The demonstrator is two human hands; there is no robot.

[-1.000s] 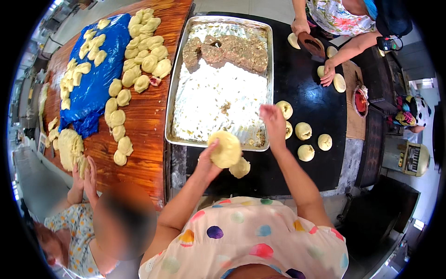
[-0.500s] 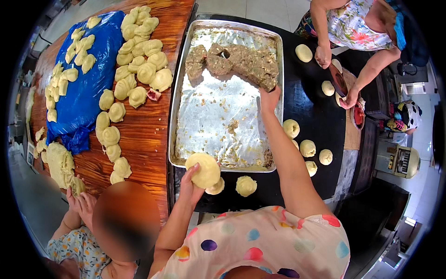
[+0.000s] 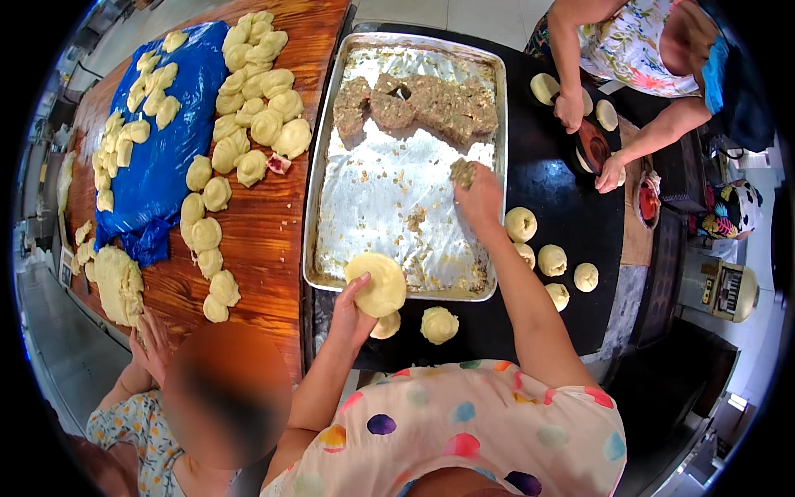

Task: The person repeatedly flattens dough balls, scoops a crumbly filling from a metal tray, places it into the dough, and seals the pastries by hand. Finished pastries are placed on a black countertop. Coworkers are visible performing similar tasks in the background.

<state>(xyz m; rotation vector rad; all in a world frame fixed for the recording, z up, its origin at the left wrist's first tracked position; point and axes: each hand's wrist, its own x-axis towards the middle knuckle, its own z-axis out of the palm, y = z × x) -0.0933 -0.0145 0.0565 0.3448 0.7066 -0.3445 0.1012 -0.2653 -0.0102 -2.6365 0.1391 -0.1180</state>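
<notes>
My left hand [image 3: 351,314] pinches a flat round of pale dough [image 3: 378,283] by its edge, above the near left corner of a large metal tray [image 3: 356,199]. Over the tray's right side, my right hand [image 3: 481,204] is closed on a lump of brown, speckled filling [image 3: 462,172]. The large mass of filling [image 3: 451,106] lies at the tray's far end, apart from my fingers. Its near edge is broken unevenly, and crumbs are scattered across the metal.
Filled dough balls [image 3: 551,260] sit on the black table right of the tray, with another ball [image 3: 439,325] in front. Dough pieces [image 3: 267,127] and a blue plastic-covered mound [image 3: 170,161] occupy the wooden table. Co-workers' hands [image 3: 611,172] [image 3: 151,348] work at both sides.
My right hand has come away from the filling mass toward me, bringing a lump with it. The dough round in my left hand has shifted slightly right. The far-right co-worker's hands have moved slightly.
</notes>
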